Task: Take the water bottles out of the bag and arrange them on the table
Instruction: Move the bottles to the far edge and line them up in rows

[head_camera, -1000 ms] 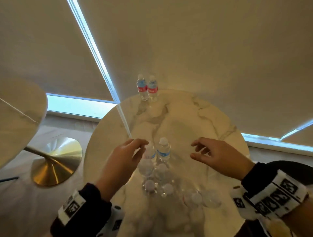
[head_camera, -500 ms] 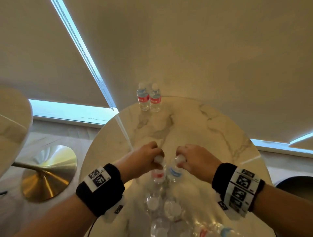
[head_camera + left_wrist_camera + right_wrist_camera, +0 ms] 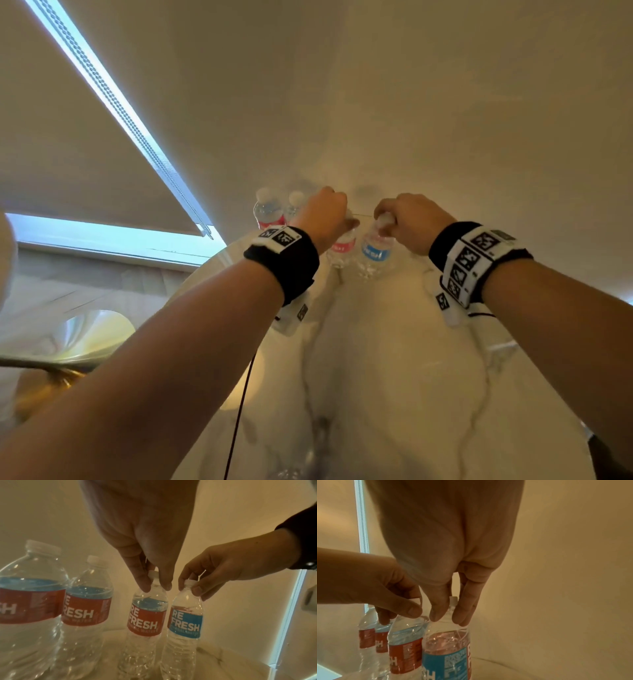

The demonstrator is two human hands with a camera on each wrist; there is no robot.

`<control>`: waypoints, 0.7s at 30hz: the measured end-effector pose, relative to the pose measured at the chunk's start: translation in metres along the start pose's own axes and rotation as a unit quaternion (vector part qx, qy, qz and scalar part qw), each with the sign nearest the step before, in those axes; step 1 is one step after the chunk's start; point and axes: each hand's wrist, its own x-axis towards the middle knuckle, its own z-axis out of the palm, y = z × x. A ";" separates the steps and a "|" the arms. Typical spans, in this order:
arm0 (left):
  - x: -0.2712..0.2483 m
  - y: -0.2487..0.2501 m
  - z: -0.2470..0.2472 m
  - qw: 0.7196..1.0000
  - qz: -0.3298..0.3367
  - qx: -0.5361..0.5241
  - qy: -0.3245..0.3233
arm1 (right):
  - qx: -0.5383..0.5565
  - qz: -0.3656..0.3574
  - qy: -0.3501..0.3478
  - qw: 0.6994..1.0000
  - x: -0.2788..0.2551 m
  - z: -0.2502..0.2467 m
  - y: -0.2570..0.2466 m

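Note:
My left hand [image 3: 325,216] pinches the cap and neck of a red-labelled water bottle [image 3: 342,248]. My right hand [image 3: 407,222] pinches the cap of a blue-labelled water bottle [image 3: 375,251] the same way. Both bottles hang upright, side by side, at the far edge of the marble table [image 3: 394,342]. I cannot tell whether their bases touch it. In the left wrist view, the fingers [image 3: 142,582] grip the red-labelled bottle [image 3: 145,615], with the blue-labelled bottle [image 3: 186,623] to its right. Two more red-labelled bottles [image 3: 85,605] stand just to their left.
A window blind hangs close behind the far table edge. A crumpled clear wrap [image 3: 298,469] with bottles lies at the near edge of the table. A second table's gold base [image 3: 85,339] stands on the floor to the left. A thin cable [image 3: 239,411] hangs from my left wrist.
Both hands closed on bottle caps near the wrap. They then carried the two bottles across the table to the far edge, beside the two standing bottles.

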 end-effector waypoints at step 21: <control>0.016 -0.021 -0.007 0.994 -0.018 0.102 0.036 | 0.115 -0.091 0.024 0.989 0.030 0.012 -0.013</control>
